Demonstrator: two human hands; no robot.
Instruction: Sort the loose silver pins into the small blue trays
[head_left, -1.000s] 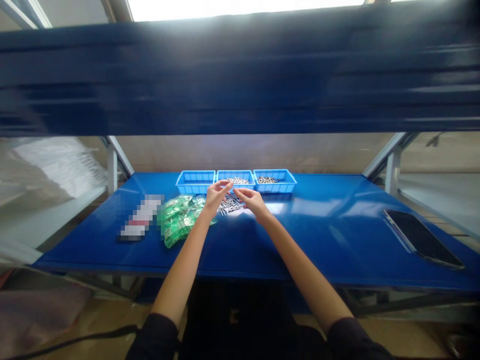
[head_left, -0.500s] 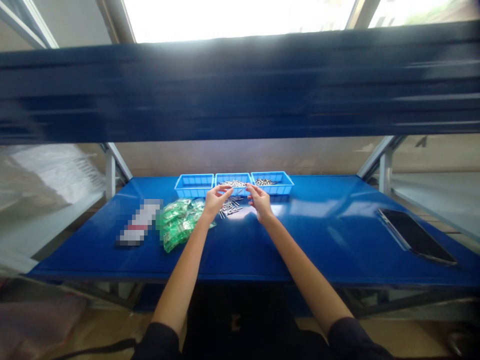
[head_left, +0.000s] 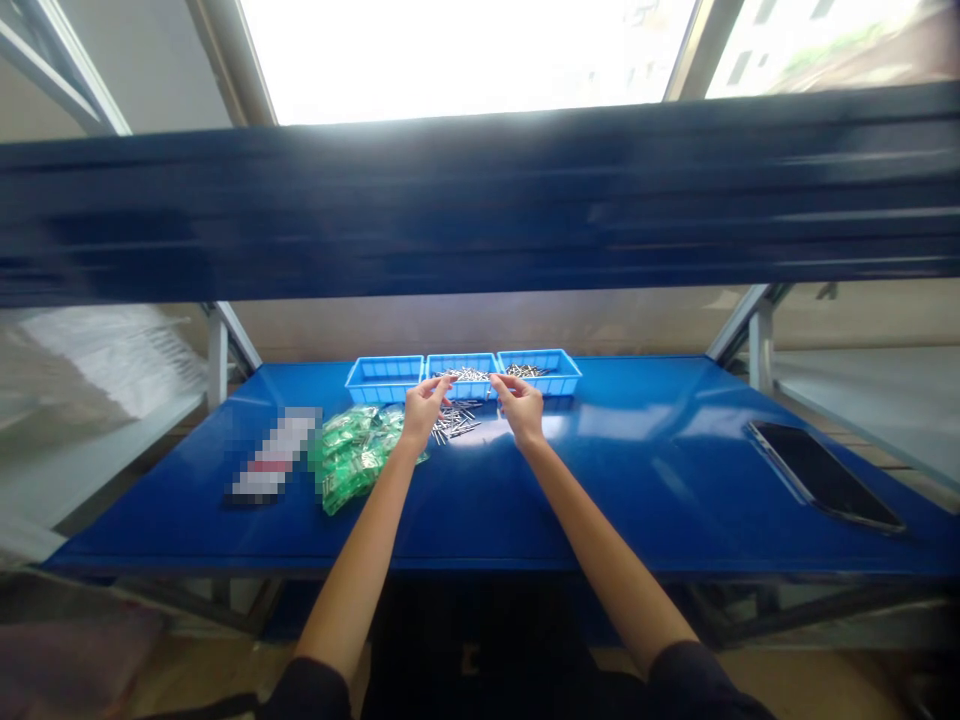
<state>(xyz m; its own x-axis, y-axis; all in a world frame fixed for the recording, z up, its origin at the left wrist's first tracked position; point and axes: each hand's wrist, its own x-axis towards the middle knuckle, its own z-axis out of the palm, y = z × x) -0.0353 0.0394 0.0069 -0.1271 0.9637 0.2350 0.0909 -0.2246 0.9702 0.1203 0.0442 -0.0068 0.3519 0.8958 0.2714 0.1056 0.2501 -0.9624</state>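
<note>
My left hand [head_left: 425,410] is raised in front of the middle bin, thumb and fingertips closed in a pinch. Opposite it, my right hand [head_left: 523,410] is pinched too, a small gap from the left. Whatever the fingertips hold is too small to make out. Below and between the hands lies a loose pile of thin metal pins [head_left: 454,424], like rivets or screws. Behind it, the middle blue bin [head_left: 461,361] holds silvery pins, and the right blue bin [head_left: 562,384] holds darker ones. No contents show in the left blue bin [head_left: 384,394].
Green plastic packets [head_left: 349,470] are heaped left of my left forearm. Farther left is a blurred-out pale item [head_left: 277,450]. A phone [head_left: 829,475] lies on the right of the blue table [head_left: 645,520]. A blue beam [head_left: 480,210] crosses above the bins.
My hands have moved slightly apart, the left one shifting left. The camera view has tilted up a little, so the beam and bins appear lower.
</note>
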